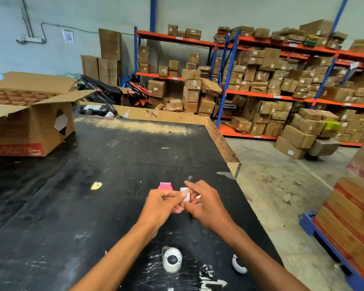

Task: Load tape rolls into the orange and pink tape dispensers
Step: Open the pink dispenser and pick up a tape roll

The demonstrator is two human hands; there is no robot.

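Both my hands meet above the black table [93, 185]. My left hand [163, 201] grips the pink tape dispenser [165, 185], whose top edge sticks out above my fingers. My right hand [205, 202] pinches a small white tape roll [185, 194] against the dispenser's right side. Most of the dispenser is hidden by my fingers. Nearer to me, a white tape roll [172, 259] lies flat on the table, and another white roll [239, 264] lies partly behind my right forearm. No orange dispenser is in view.
An open cardboard box [29, 122] with a divider grid stands at the table's far left. The table's right edge [229, 152] drops to a concrete floor. Shelves of cartons [261, 85] fill the back; stacked boxes on a blue pallet [349, 206] stand at right.
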